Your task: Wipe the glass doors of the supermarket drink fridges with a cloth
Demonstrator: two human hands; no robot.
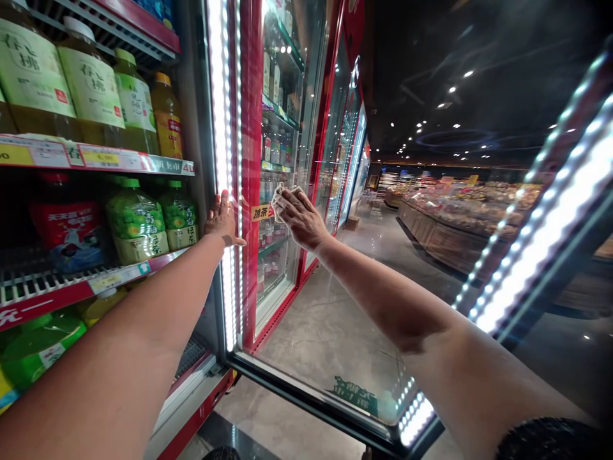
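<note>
A glass cooler door [330, 332] with bright LED strips along its sides stands swung outward in front of me. My right hand [299, 214] presses a crumpled pale cloth [278, 195] against the inner side of the glass, arm stretched out. On the left, my left hand [223, 220] rests with spread fingers on the door's hinge-side frame, beside the LED strip [230, 281]. It holds nothing. Close to that hand, green-labelled tea bottles [178, 217] stand on a cooler shelf.
Drink bottles [90, 83] line the cooler shelves at left, above price-tag rails [105, 156]. Beyond the glass is a row of red-framed coolers [330, 128]. A long produce display [445, 223] stands at right on the grey floor [306, 319]. The door's bottom frame [311, 396] crosses low ahead.
</note>
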